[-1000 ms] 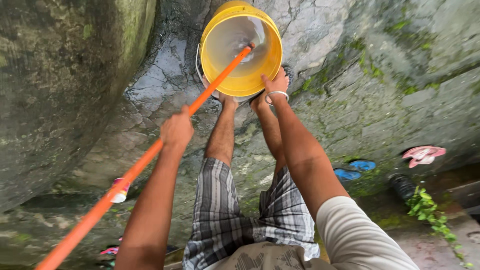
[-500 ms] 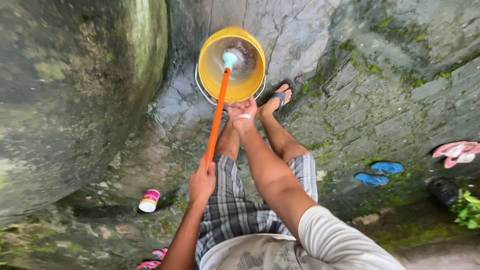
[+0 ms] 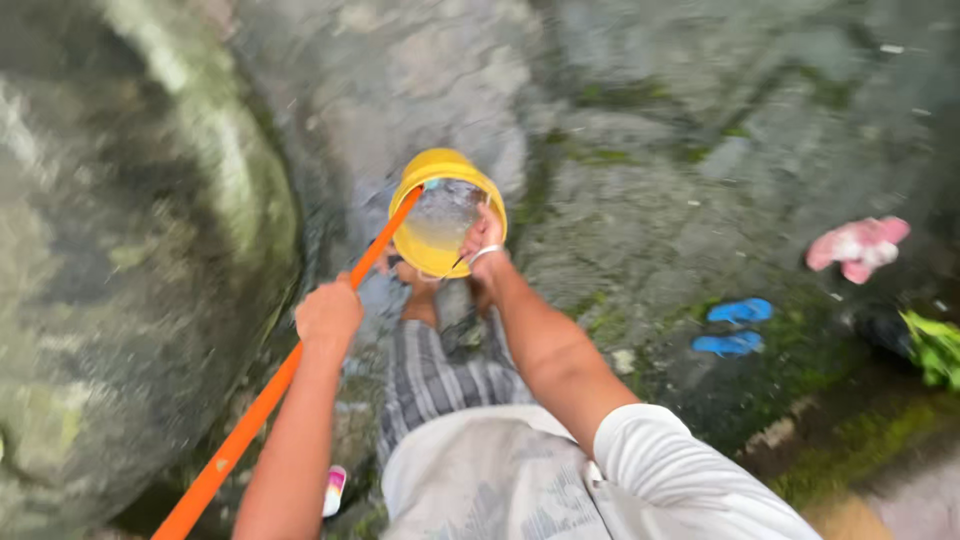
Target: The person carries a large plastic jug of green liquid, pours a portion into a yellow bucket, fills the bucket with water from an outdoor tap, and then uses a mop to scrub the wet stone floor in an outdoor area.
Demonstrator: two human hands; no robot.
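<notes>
Below, seen from the head camera, somewhat blurred:

Left hand: the left hand [image 3: 328, 316] is a closed fist, fingers wrapped round an orange pole [image 3: 290, 370], gripping it partway along its length.

Orange pole: it slants from the lower left corner up and to the right; its far end, with a small pale blue tip, lies over the near left rim of the yellow bucket [image 3: 447, 212]. Whether the tip dips into the bucket, I cannot tell.

Right hand: the right hand [image 3: 482, 240] is at the right rim of the bucket, fingers curled over the edge and holding it; a pale band sits on the wrist.

Yellow bucket: it sits low in front of the person, just past the knees, on wet grey stone, its mouth turned toward the camera; the inside looks shiny and pale, as with water, though blur hides the detail.

Clothing: checked shorts [image 3: 432, 380] and a white shirt with short sleeves.

Left side: a large mossy boulder [image 3: 120, 260] fills the view.

Ground: green-stained stone slabs [image 3: 640, 200]; a pair of blue sandals [image 3: 735, 327] lies well to the right of the bucket, a pink cloth [image 3: 858, 246] farther right, green leaves [image 3: 935, 348] at the right edge.

Near the left leg: a small pink and white container [image 3: 334, 490] stands close to the pole's lower stretch.
</notes>
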